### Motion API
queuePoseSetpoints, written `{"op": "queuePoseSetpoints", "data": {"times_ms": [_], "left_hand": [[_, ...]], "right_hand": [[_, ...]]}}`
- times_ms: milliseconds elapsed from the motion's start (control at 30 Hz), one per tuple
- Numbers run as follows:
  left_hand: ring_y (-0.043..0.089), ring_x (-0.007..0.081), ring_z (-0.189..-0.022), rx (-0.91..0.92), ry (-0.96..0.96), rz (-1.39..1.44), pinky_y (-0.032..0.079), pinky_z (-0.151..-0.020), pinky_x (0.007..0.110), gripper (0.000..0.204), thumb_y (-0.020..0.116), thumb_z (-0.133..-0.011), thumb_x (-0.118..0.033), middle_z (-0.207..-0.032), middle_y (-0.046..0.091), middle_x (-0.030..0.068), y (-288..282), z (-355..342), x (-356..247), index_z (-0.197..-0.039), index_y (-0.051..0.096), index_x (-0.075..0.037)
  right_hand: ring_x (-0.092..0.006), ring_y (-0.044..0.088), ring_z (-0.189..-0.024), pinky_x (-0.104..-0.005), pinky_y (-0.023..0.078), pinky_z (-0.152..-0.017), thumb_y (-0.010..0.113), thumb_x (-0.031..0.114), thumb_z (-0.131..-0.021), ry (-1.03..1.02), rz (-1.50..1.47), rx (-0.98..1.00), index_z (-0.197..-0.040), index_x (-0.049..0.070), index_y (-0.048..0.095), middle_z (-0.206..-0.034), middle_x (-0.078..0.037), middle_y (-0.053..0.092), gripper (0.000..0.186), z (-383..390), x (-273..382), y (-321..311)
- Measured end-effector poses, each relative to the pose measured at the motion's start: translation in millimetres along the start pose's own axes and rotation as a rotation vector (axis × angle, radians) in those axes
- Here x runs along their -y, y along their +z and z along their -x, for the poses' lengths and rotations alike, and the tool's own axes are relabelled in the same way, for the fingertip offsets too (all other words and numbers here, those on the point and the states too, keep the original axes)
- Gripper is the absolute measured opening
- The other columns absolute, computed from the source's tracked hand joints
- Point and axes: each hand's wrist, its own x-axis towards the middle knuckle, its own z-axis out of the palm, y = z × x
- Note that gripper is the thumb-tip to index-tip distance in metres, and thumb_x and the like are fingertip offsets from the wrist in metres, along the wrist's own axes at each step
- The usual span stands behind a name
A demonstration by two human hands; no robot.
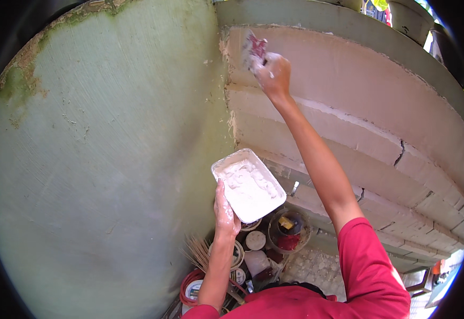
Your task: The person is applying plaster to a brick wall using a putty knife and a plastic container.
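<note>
My left hand (225, 211), smeared with white, grips the side of a white rectangular tub (280, 198). Thick white putty (249, 183) lies in the tub, heaped toward its far side. With my right arm stretched up and forward, my right hand (275, 75) is closed round a putty knife (257, 49) with red and white smears on it. Its blade is at the upper left part of the pinkish wall (349, 69), near the corner; whether it touches the surface I cannot tell. White spots mark the knuckles of my right hand.
A pale green wall (110, 159) fills the left side. Dark cracks (400, 153) run through the stepped ledges at right. Below stand a round basin (290, 234) holding tools, several small tubs, a bundle of thin sticks (197, 251) and a red hose (186, 290). Plant pots (410, 21) sit on top.
</note>
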Motion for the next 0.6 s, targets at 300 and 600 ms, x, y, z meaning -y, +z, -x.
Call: {"op": "queuePoseSetpoints", "data": {"times_ms": [300,600], "left_hand": [[0.054,0.0225,-0.113,0.008,-0.004,0.005,0.044,-0.097,0.036,0.059,0.041,-0.095,-0.045,-0.127,0.053,0.0115,-2,1,4,-0.132,0.04,0.001],[0.054,0.0228,-0.114,-0.018,-0.025,-0.006,0.043,-0.097,0.036,0.059,0.041,-0.095,-0.045,-0.127,0.052,0.0116,-3,3,8,-0.132,0.039,0.001]], "right_hand": [[-0.043,0.057,-0.063,-0.052,0.044,-0.067,0.065,0.025,-0.071,-0.118,0.034,0.049,-0.06,0.0,0.06,-0.064,-0.022,0.059,0.027,-16,-40,52],[-0.0431,0.058,-0.063,-0.0516,0.045,-0.062,0.064,0.021,-0.072,0.007,0.011,0.095,-0.059,-0.002,0.059,-0.064,-0.024,0.059,0.027,12,-13,23]]}}
